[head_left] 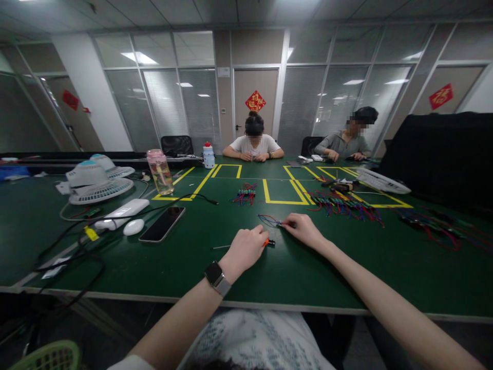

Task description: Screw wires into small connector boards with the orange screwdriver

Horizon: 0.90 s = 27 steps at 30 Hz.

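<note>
My left hand, with a watch on its wrist, is closed round a screwdriver. Its orange and black handle end sticks out on the right, and its thin metal shaft points left, low over the green table. My right hand pinches a small part with thin red and blue wires, which loop out to the left. The fingertips hide most of that part. Farther back lies a small group of circuit boards with red and blue wires.
More wired boards lie to the right, beside a white keyboard. On the left are a phone, a power strip, black cables, a bottle and white fans. Two people sit across the table.
</note>
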Each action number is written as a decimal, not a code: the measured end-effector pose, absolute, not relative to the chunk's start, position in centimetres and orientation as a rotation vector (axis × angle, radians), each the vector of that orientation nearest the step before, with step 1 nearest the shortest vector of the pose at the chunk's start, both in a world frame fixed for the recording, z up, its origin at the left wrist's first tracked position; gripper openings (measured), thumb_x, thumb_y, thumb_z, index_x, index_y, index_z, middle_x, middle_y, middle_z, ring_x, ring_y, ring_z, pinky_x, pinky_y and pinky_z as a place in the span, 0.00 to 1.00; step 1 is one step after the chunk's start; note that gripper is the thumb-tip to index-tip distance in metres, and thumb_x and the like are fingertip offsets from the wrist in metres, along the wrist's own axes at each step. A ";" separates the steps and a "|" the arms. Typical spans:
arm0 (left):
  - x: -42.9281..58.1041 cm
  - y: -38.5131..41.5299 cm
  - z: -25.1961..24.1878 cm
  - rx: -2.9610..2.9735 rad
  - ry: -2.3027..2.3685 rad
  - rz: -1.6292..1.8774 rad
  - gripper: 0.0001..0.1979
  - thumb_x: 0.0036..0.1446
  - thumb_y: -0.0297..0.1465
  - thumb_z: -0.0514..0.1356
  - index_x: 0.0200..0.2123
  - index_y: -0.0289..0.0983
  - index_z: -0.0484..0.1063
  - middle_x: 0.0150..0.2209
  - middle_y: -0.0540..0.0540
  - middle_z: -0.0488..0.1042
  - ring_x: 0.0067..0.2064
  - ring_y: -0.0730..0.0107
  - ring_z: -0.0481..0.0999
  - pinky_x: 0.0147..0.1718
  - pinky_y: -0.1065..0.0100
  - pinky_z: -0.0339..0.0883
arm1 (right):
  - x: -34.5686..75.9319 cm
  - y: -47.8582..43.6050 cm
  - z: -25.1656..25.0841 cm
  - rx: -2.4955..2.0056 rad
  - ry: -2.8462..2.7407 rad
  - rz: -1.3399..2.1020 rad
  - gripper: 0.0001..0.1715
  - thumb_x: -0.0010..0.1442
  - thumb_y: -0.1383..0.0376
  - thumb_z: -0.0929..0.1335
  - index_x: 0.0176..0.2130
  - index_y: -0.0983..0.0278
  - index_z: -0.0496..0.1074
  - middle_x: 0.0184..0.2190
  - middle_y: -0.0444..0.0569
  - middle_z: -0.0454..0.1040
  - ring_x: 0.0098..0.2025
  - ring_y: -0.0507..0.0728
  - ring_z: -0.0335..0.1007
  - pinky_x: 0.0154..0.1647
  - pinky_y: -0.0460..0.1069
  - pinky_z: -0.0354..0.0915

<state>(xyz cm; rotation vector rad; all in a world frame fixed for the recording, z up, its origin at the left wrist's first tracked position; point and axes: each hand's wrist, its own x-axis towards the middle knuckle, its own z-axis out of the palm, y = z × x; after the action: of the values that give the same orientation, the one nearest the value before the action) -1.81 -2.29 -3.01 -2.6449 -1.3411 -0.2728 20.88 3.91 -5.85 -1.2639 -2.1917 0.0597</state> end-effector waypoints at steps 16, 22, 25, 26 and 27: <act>0.4 -0.8 -3.6 -2.631 -0.996 -0.251 0.09 0.62 0.23 0.49 0.40 0.33 0.68 0.38 0.42 0.73 0.33 0.61 0.78 0.28 0.65 0.68 | 20.9 4.1 -5.7 -1.275 -2.225 0.005 0.07 0.56 0.69 0.68 0.31 0.64 0.77 0.29 0.50 0.77 0.31 0.56 0.73 0.33 0.48 0.66; 1.6 1.3 -4.3 -2.680 -1.036 -0.308 0.10 0.63 0.25 0.49 0.42 0.34 0.69 0.41 0.41 0.73 0.36 0.63 0.78 0.33 0.66 0.69 | 21.4 4.5 -5.5 -1.342 -2.049 -0.011 0.08 0.55 0.68 0.67 0.31 0.65 0.78 0.30 0.51 0.79 0.31 0.57 0.74 0.33 0.49 0.67; 2.6 2.8 -4.4 -2.689 -1.044 -0.318 0.11 0.64 0.26 0.49 0.45 0.35 0.69 0.43 0.41 0.73 0.38 0.63 0.78 0.35 0.66 0.70 | 21.6 4.7 -5.5 -1.360 -2.000 0.004 0.08 0.54 0.68 0.68 0.32 0.64 0.79 0.29 0.50 0.79 0.31 0.57 0.74 0.33 0.49 0.67; 3.0 3.2 -4.4 -2.692 -1.044 -0.320 0.11 0.64 0.26 0.49 0.45 0.35 0.69 0.43 0.42 0.73 0.38 0.62 0.78 0.36 0.65 0.70 | 21.8 4.8 -5.5 -1.374 -1.993 0.010 0.08 0.53 0.68 0.68 0.32 0.64 0.79 0.29 0.50 0.79 0.31 0.58 0.75 0.33 0.49 0.67; 3.4 3.7 -4.4 -2.691 -1.046 -0.327 0.11 0.64 0.27 0.49 0.45 0.35 0.69 0.44 0.42 0.73 0.38 0.62 0.78 0.36 0.64 0.70 | 21.9 4.9 -5.6 -1.394 -1.981 0.013 0.08 0.53 0.68 0.68 0.32 0.65 0.79 0.29 0.50 0.79 0.31 0.58 0.75 0.33 0.49 0.67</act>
<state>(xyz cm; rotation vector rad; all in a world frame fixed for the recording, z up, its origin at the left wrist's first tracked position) 3.44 3.70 -4.37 -2.6911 -1.0459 -0.3271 21.86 4.91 -5.59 -1.3936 -1.9812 0.0135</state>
